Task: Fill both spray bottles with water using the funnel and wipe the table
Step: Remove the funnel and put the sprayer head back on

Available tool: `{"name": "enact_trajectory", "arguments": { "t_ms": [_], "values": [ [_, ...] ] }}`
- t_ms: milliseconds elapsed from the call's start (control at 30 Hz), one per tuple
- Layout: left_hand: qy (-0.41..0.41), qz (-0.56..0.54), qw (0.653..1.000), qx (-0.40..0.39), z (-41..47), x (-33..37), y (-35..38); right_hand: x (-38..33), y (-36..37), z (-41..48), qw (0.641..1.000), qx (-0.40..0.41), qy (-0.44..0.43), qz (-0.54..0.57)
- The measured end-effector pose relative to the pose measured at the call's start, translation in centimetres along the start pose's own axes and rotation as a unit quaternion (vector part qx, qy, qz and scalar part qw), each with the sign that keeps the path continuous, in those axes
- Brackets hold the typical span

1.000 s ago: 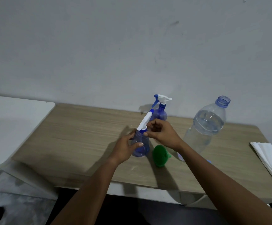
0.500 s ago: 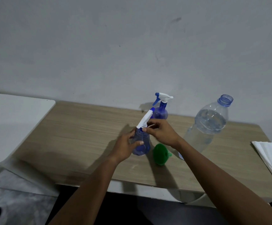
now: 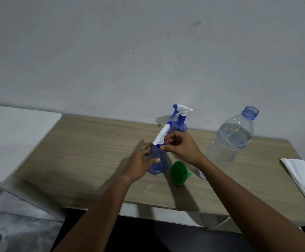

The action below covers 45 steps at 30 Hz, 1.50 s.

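The small translucent blue plastic spray bottle [image 3: 157, 160] has hardly moved in the last second. It stands on the same patch of the pale wood-grain surface [image 3: 93, 151], and its white trigger head [image 3: 161, 134] leans up and to the left as before. The only change is at the collar under that head, where the fingertips of your right hand [image 3: 180, 146] have shifted a little, which reads as a turning motion. So you are still working the head on its thread, and no water is going in yet. I cannot tell whether the head is coming off or going on, nor how much water this bottle holds.

Your left hand [image 3: 140, 164] wraps the bottle's body from the left, fingers curled round it, and steadies it on the surface. Your right hand reaches in from the right and pinches the collar between thumb and fingers, above and just beside your left.

The dark green plastic funnel [image 3: 179, 172] lies on its side just right of the bottle, in no neck, so filling looks not yet begun here. Behind your right hand stands the second blue spray bottle with its white and blue trigger head on [image 3: 180, 122], close to the wall. To the right is the large clear plastic water bottle [image 3: 230, 142], uncapped, with water up to its shoulder. The folded white cloth [image 3: 301, 177] lies well apart at the far right edge, untouched.
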State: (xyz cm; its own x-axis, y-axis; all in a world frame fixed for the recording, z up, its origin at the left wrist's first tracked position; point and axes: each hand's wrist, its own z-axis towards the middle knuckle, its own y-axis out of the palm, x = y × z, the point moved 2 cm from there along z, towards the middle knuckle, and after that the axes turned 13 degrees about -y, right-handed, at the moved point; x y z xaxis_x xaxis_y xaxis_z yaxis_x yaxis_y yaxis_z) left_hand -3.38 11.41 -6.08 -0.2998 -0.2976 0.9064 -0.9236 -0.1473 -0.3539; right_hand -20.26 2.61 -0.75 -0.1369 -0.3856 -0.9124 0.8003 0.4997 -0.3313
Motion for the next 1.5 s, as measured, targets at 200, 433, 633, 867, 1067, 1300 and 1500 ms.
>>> {"name": "enact_trajectory", "arguments": {
  "t_ms": [200,433,633,867,1067,1300,1500],
  "values": [
    [-0.007,0.001,1.0,0.003,0.1,-0.4,0.2,-0.3,-0.8,0.3,0.997,-0.079,-0.017,-0.002],
    [-0.001,0.008,1.0,0.017,0.2,-0.5,-0.1,-1.6,-0.2,1.1,0.987,-0.159,0.021,0.006],
    [-0.004,0.014,1.0,0.014,0.2,-0.6,0.1,-0.3,0.8,1.1,0.999,-0.04,0.017,0.006],
    [-0.004,0.014,1.0,0.005,0.2,-0.6,-0.1,0.0,0.6,0.9,1.0,-0.021,-0.001,-0.018],
    [-0.014,0.004,1.0,0.0,0.2,-0.7,-0.1,-0.8,-0.4,1.0,0.993,-0.115,-0.023,0.005],
    [-0.009,0.01,1.0,0.007,0.3,-0.7,-0.1,-0.9,0.3,1.2,0.993,-0.109,-0.012,-0.037],
    [-0.01,0.005,1.0,0.014,0.2,-0.7,0.0,0.0,1.6,0.8,0.999,-0.036,-0.008,-0.03]
  ]
}}
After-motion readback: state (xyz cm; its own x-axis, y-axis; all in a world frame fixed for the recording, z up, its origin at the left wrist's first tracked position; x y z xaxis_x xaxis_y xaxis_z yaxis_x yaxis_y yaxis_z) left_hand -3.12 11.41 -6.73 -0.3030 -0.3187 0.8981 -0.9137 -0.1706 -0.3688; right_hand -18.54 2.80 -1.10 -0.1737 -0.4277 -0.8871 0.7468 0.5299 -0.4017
